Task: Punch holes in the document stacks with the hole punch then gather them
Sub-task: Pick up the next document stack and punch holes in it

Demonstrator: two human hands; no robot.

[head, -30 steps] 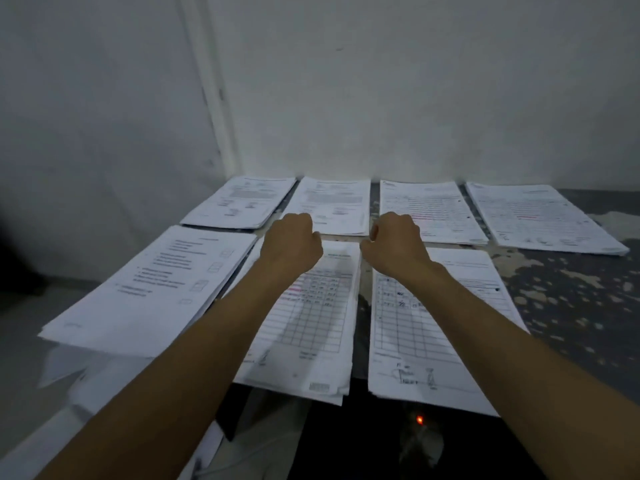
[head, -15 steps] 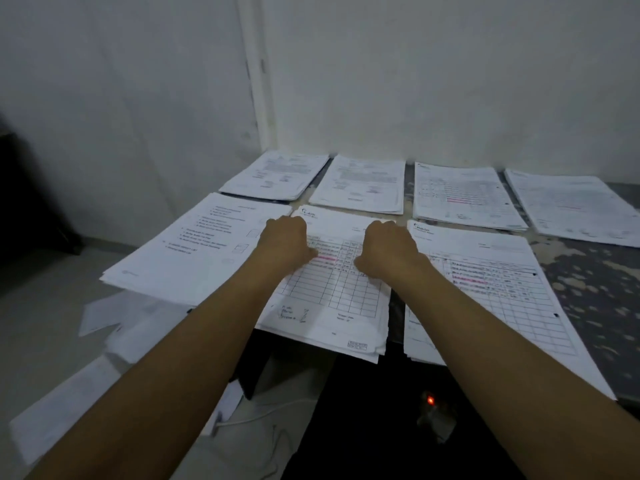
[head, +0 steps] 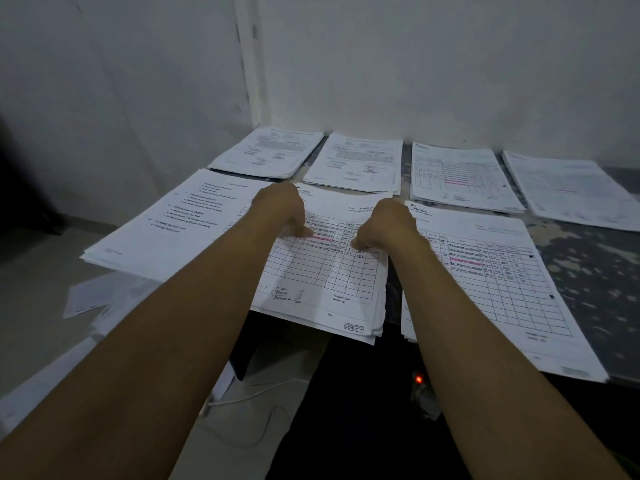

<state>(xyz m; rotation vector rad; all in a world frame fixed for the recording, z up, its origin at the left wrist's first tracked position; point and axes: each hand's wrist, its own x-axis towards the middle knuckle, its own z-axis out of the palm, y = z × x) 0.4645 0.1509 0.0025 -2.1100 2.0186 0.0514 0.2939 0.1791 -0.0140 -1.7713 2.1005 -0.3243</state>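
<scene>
Several white document stacks lie in two rows on a dark mottled table [head: 595, 271]. My left hand [head: 282, 211] grips the left side of the middle front stack [head: 325, 282], a pile of gridded forms with pink marks. My right hand [head: 388, 225] grips the same stack's right side, thumb on top. The stack's near end hangs over the table's front edge. A text-list stack [head: 166, 230] lies to its left and another gridded stack [head: 491, 282] to its right. No hole punch is in view.
Several more stacks sit in the back row against the white wall [head: 356, 162]. Loose sheets [head: 86, 299] lie on the floor at the left. Below the table edge are a white cable [head: 249, 396] and a device with a red light [head: 419, 379].
Both hands came back from the gap at the far ends of the two front stacks and took hold of the middle stack's sides. The view swung left.
</scene>
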